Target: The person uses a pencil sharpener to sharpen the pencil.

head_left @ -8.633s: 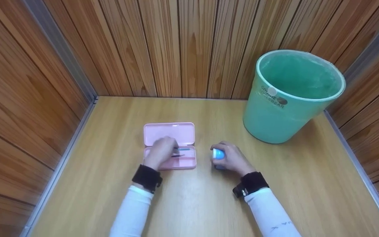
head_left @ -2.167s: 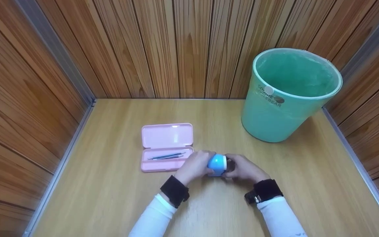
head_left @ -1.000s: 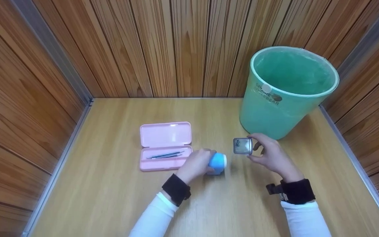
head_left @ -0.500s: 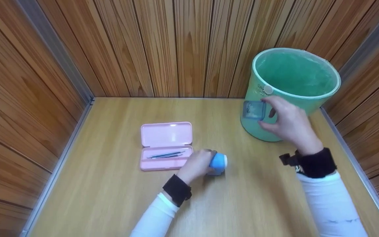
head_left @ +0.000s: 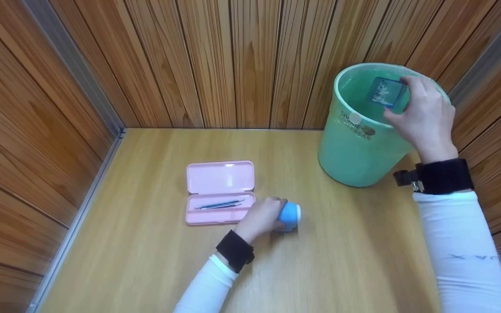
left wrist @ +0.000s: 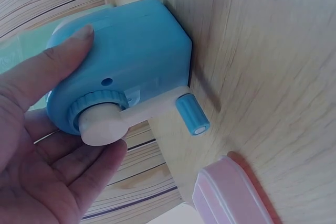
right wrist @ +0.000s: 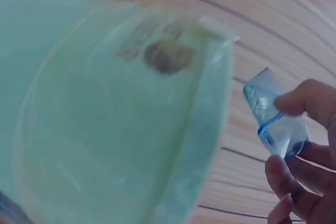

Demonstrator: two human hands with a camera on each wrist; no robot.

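My left hand (head_left: 261, 217) grips a blue crank pencil sharpener (left wrist: 142, 40) on the table, thumb on one side and fingers curled round the other. Its white crank arm (left wrist: 152, 106) and blue knob show in the left wrist view. Up at the right, my right hand (head_left: 426, 111) pinches a clear bluish shavings drawer (head_left: 386, 92) between thumb and fingers. The drawer is over the mouth of the green trash bin (head_left: 359, 156), with pale bits showing in it. In the right wrist view the drawer (right wrist: 275, 114) is tilted beside the bin's rim.
An open pink pencil case (head_left: 220, 176) lies left of the sharpener, with several slim pencils (head_left: 219, 204) in its lower half. The bin has a clear liner and stands at the back right. Wood-panelled walls (head_left: 255, 61) enclose the table on three sides.
My right hand has pulled the drawer away from the sharpener and carried it up and right over the bin. My left hand has moved from the pencil case to the sharpener, where it stays.
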